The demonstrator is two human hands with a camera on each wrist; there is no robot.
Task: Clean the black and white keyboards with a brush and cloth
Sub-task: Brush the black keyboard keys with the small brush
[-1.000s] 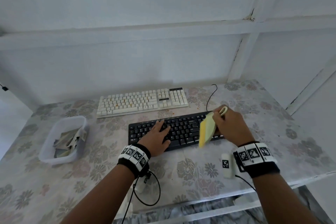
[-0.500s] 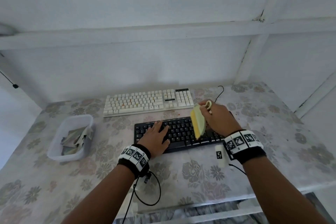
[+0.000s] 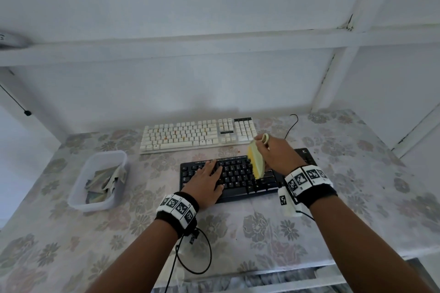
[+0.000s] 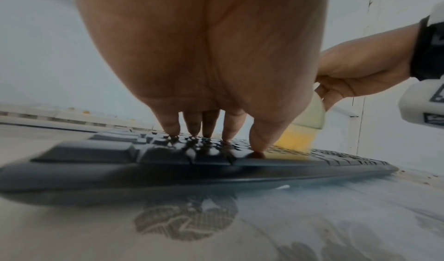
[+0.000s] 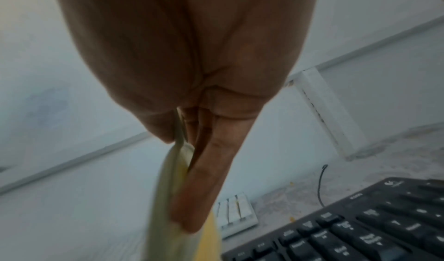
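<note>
Head view, near to far: a person's two forearms reach over the flower-patterned surface (image 3: 250, 240) to the black keyboard (image 3: 240, 182), which lies nearest the front edge. The left hand (image 3: 206, 182) lies flat, fingers straight and spread, pressing on the left half of the keys as if to steady the board; the left wrist view shows its fingertips (image 4: 171, 130) touching the keycaps. The right hand (image 3: 273, 154) grips the pale handle of a yellow-bristled brush (image 3: 256, 164), thumb and fingers closed round it, bristles down on the keys near the board's middle. Brushing of the black keyboard appears to be under way, not finished. Farther back, just beyond it, the white keyboard (image 3: 197, 135) lies apart from both hands, with orange specks showing among its keys and a few crumbs on the surface beside it; it looks not yet cleaned. No cloth is clearly in use; a clear plastic tub (image 3: 81, 188) to the left holds crumpled material, which cannot be identified for certain
</note>
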